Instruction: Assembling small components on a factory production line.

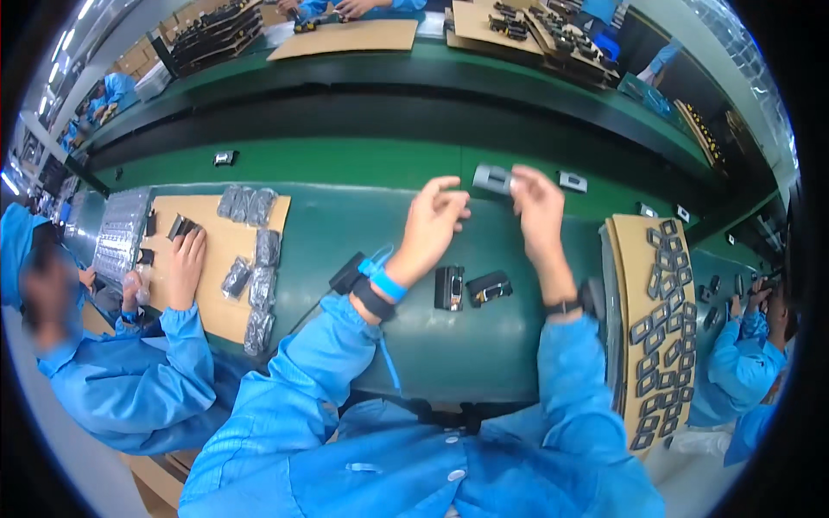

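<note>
My right hand (539,207) pinches one end of a small grey rectangular housing (492,179) with a dark slot, held over the far edge of the green table. To its left, my left hand (432,226) is raised with the fingers apart and slightly bent; nothing shows in it. Below and between the hands lie two black parts: a boxy black unit (449,287) with a pale strip, and a tilted black unit (490,288) beside it. A blue wrist strap (382,281) with a cord circles my left wrist, next to a small black box (349,274).
Beyond the table runs a green belt (363,164) carrying similar housings, one (572,181) just right of my right hand. Cardboard sheets (617,259) on the right bear many black frames. At left, a co-worker's hand (185,268) rests over cardboard (216,298) with bagged parts. A shelf (345,73) crosses above.
</note>
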Available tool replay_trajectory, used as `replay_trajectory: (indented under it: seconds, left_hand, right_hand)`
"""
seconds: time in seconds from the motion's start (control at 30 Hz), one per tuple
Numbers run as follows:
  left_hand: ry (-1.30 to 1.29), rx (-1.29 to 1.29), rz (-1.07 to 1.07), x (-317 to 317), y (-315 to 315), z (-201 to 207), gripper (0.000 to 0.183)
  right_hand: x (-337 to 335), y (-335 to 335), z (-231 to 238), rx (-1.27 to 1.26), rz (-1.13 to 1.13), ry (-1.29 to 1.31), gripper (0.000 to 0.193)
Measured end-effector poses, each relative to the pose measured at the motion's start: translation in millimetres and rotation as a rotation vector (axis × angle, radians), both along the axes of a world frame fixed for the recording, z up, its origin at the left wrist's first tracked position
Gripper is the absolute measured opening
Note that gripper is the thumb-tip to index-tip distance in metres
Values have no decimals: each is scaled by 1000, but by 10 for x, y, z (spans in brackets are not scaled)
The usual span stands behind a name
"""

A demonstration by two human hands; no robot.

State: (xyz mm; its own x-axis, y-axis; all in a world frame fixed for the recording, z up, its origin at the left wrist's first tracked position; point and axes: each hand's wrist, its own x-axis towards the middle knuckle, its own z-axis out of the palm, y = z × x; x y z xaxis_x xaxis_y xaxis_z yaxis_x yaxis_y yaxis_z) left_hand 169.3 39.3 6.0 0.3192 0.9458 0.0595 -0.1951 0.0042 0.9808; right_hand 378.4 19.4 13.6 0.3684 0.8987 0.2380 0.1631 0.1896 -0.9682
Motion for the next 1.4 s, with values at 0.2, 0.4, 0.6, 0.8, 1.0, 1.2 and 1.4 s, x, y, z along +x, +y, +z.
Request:
replay_trajectory:
  seconds: [0.2, 0.4, 0.6, 0.8, 1.0, 1.2, 1.4]
  left_hand:
    - [212, 143, -34, 37, 123, -115, 26]
    - [305, 181, -97, -49, 12, 5, 15]
    - [306, 198, -107, 22, 3, -35, 14]
    - [205, 192, -49, 38, -10, -55, 16]
    - [-23, 57, -181, 18, -148, 232, 34]
    - [-55, 126, -98, 6, -92, 175, 37]
    - [-108, 75, -174, 26, -92, 85, 26]
  right_hand:
    - [559, 572, -304, 199, -417, -943, 20]
    - [-139, -804, -45, -4, -68, -485, 18]
    - [-320, -1534, 189, -138, 220, -791, 49]
    - [4, -1231, 291, -58, 167, -666, 44]
    - [-169, -595, 405, 143, 76, -650, 43]
    - [-307, -480, 168, 261, 30, -554, 44]
    - [-290, -559, 114, 201, 35, -582, 46]
